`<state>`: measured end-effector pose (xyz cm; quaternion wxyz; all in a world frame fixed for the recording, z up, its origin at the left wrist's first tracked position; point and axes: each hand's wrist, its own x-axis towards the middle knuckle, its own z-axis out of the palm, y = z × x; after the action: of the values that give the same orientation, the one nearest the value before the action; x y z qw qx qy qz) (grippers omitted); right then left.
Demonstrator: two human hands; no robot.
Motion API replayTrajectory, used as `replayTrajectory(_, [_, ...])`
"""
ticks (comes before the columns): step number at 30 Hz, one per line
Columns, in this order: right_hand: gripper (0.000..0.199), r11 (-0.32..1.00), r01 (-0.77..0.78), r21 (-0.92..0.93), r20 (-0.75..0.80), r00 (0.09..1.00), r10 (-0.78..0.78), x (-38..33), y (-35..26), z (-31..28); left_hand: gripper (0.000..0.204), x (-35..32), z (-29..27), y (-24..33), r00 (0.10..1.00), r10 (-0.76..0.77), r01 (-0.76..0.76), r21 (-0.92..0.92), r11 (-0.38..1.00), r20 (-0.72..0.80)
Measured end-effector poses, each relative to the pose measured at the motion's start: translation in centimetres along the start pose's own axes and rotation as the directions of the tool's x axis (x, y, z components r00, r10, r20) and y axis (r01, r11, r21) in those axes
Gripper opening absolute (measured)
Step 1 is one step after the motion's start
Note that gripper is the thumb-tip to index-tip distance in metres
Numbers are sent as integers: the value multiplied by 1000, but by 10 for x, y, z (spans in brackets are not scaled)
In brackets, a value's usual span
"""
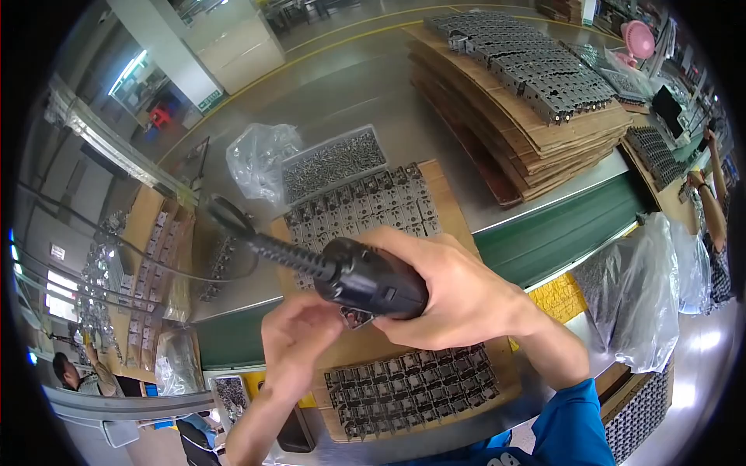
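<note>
My right hand [458, 291] grips a black electric screwdriver [365, 279] whose ribbed cable sleeve runs up and left. Just under the tool, my left hand [299, 342] pinches a small grey metal part [355, 317] with its fingertips. Both hands hover over a cardboard sheet [451, 206] carrying rows of the same metal parts, one group at the far end [361, 206] and another near me [412, 388].
A clear tray of screws [334, 163] and a plastic bag [260, 155] lie beyond the cardboard. A tall stack of cardboard sheets with parts [528, 85] stands at the back right. A green conveyor belt [567, 225] runs across. Other people work at both sides.
</note>
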<state>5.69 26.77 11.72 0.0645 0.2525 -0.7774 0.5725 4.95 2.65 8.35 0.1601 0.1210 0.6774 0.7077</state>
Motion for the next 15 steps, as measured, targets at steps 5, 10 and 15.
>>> replayTrajectory(5, [54, 988, -53, 148, 43, 998, 47, 1, 2, -1, 23, -8, 14, 8, 996, 93, -93, 10, 996, -2])
replayTrajectory(10, [56, 978, -122, 170, 64, 992, 112, 0, 0, -2, 24, -3, 17, 6, 958, 288, -287, 62, 956, -14])
replayTrajectory(15, [59, 981, -91, 173, 72, 994, 79, 0, 2, 0, 21, -1, 20, 9, 964, 267, -267, -21, 964, -10])
